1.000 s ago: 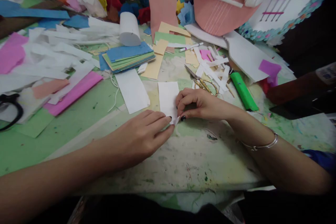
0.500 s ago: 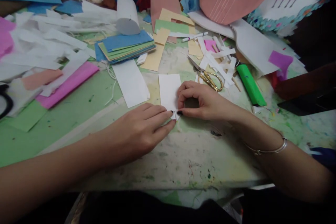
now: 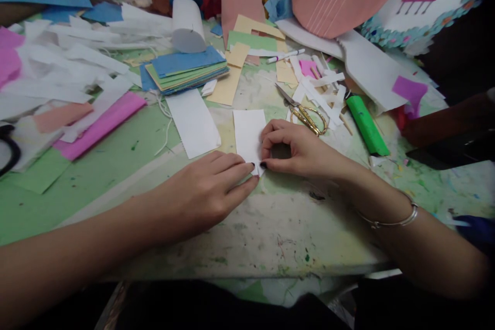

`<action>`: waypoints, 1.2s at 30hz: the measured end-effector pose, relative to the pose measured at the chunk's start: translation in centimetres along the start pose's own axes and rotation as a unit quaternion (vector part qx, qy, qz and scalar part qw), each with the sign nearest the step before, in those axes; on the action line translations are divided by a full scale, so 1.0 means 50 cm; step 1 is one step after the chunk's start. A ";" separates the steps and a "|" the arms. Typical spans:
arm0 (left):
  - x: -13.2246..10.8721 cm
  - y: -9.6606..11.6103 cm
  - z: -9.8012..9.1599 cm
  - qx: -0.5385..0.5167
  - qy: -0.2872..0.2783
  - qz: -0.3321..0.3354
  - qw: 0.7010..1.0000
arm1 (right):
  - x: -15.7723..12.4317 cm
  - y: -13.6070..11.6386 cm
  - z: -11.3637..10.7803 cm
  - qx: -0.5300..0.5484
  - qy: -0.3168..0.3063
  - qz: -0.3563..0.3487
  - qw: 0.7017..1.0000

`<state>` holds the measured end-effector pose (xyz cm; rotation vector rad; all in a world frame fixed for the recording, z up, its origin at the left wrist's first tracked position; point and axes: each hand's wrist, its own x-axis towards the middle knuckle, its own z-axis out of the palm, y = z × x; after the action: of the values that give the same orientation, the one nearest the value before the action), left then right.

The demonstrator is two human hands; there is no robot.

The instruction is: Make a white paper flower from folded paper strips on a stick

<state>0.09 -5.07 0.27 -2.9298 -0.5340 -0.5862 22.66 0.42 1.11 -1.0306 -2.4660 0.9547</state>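
Note:
A small white paper rectangle [image 3: 248,131] lies flat on the table in front of me, its near end creased into a narrow fold. My left hand [image 3: 216,185] comes from the left and pinches that near end between thumb and fingertips. From the right, my right hand [image 3: 294,147] grips the paper's near right corner, thumb and forefinger closed and the other fingers curled. Both thumbs almost meet at the crease; the fingertips hide part of it. Left of this sheet lies another white paper piece [image 3: 193,124]. Gold-handled scissors [image 3: 305,113] rest just beyond my right hand.
A stack of coloured paper [image 3: 189,69] and a white paper roll [image 3: 188,25] stand behind. Right of the scissors lies a green tube [image 3: 367,124]. White paper strips [image 3: 77,62] and a pink roll [image 3: 102,124] cover the left. A white pen [image 3: 286,55] lies farther back.
Both hands stay on the paper's near end, with my right thumb shifted very slightly. The view has moved a little; a pale sheet now shows at the right edge.

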 end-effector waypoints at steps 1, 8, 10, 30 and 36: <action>0.001 0.000 0.000 -0.002 0.000 0.000 1.000 | 0.000 0.000 0.001 0.003 0.002 0.000 1.000; 0.000 0.000 0.002 0.004 -0.015 0.006 1.000 | 0.000 -0.001 0.002 0.006 0.003 -0.004 1.000; -0.003 0.001 0.005 0.005 -0.018 0.001 1.000 | 0.000 -0.002 0.000 0.003 0.002 -0.001 1.000; -0.001 0.007 0.010 -0.014 -0.021 -0.025 0.999 | 0.000 -0.001 0.000 -0.004 -0.004 -0.004 1.000; 0.004 0.008 0.002 0.031 -0.017 0.002 0.999 | 0.000 0.001 0.000 -0.005 -0.004 -0.006 1.000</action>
<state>0.42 -5.38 0.25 -2.8874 -0.5405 -0.5106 22.68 0.44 1.06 -1.0157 -2.4839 0.9463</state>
